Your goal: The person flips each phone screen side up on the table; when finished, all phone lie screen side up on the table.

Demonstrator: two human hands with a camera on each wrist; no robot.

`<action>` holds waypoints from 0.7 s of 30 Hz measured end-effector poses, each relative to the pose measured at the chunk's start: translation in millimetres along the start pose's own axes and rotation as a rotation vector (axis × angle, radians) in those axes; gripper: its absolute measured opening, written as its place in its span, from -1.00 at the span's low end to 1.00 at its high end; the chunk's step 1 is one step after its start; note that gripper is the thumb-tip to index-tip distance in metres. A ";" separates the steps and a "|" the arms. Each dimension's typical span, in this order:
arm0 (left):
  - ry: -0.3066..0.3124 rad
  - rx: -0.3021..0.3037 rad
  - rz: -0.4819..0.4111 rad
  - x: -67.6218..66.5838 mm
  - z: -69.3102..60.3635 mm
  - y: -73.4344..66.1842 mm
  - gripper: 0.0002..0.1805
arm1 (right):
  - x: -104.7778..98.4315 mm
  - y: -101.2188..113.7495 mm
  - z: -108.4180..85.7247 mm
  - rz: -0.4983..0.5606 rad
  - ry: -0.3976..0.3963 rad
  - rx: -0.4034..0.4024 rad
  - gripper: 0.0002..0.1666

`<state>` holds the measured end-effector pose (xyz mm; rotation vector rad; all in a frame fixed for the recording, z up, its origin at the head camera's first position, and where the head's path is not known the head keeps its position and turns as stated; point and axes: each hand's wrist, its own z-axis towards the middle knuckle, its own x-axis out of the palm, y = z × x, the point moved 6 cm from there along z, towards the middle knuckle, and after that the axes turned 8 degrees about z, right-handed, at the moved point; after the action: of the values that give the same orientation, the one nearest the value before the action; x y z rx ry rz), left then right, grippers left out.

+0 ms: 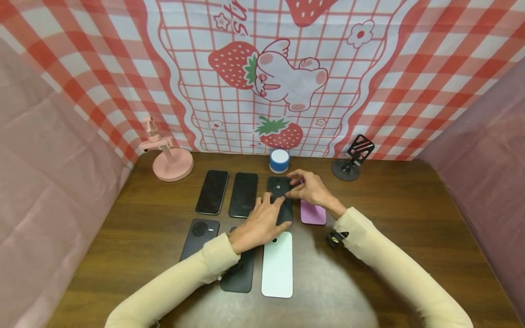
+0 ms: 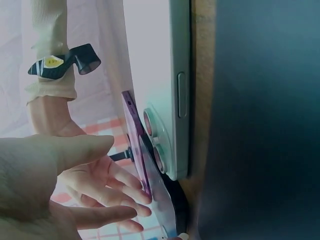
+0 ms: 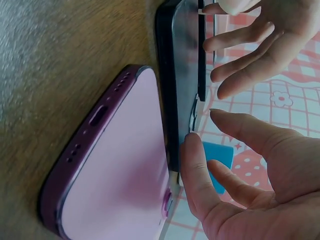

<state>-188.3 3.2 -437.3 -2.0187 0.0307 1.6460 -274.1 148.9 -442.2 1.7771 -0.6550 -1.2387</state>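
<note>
On a brown table [image 1: 410, 196], phones [image 1: 276, 271], strawberry-print cloth [image 1: 348, 109] behind, pink drapes [image 1: 49, 182].

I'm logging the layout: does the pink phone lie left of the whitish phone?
No, the head view shows the pink phone right of the whitish phone.

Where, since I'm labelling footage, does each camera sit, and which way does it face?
Head: on the head, facing forward and down at the table; sleeves, left grip and right grip show.
Left wrist: on that wrist, looking past the left grip at the white phone; right grip beyond.
Right wrist: on that wrist, facing the pink phone; right grip near, left grip farther.
Both wrist views share the pink phone.
</note>
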 end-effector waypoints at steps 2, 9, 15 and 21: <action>0.015 -0.006 0.020 2.2 1.7 -0.9 -0.19 | -1.2 -0.6 0.7 -0.003 -0.002 -0.007 -0.29; 0.035 -0.028 0.053 5.1 5.8 -4.0 -0.18 | -3.6 -3.1 3.1 -0.008 -0.006 -0.010 -0.30; 0.028 -0.020 0.097 6.7 11.8 -8.3 -0.15 | -6.3 -4.0 3.7 -0.051 -0.026 -0.011 -0.31; 0.017 -0.017 0.193 8.7 15.7 -13.1 -0.14 | -7.5 -6.1 7.0 -0.063 -0.040 0.017 -0.33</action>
<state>-195.8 23.6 -442.1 -2.0980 0.2254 1.7499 -283.6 155.5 -444.9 1.8039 -0.6380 -1.3176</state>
